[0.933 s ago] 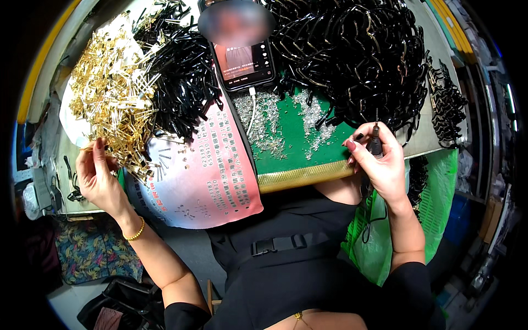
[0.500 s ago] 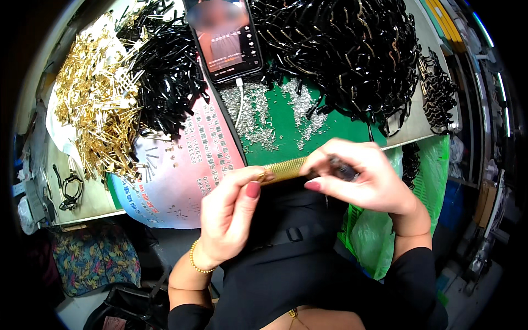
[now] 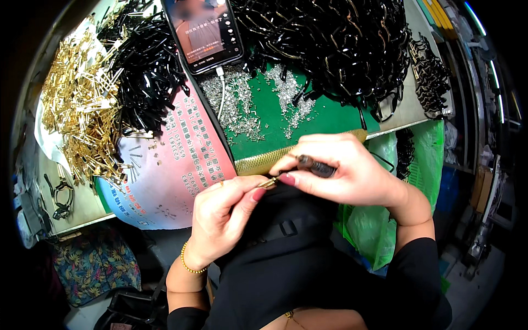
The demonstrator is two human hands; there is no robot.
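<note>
My left hand [image 3: 223, 212] is closed in a pinch on a small gold metal piece [image 3: 267, 183], mostly covered by the fingertips. My right hand [image 3: 344, 170] is wrapped round a short dark handle, which looks like a screwdriver [image 3: 316, 166]. Its thumb and fingertips meet the left hand's at the gold piece, and a small dark part shows between them; the tool's tip is hidden. Both hands are just off the table's front edge, beside a gold mesh strip [image 3: 256, 164]. Beyond them, small silver screws [image 3: 239, 118] lie scattered on a green mat [image 3: 264, 140].
Gold metal parts [image 3: 77, 110] and black eyeglass temples [image 3: 146, 71] are heaped at the left. A larger heap of black glossy pieces [image 3: 330, 49] fills the back right. A phone [image 3: 203, 33] with a white cable stands behind the screws. Green bags [image 3: 385, 220] hang at the right.
My right hand has moved left along the edge, bringing its fingertips to the left hand's. The dark handle has swung into clearer sight. The whole view has shifted slightly.
</note>
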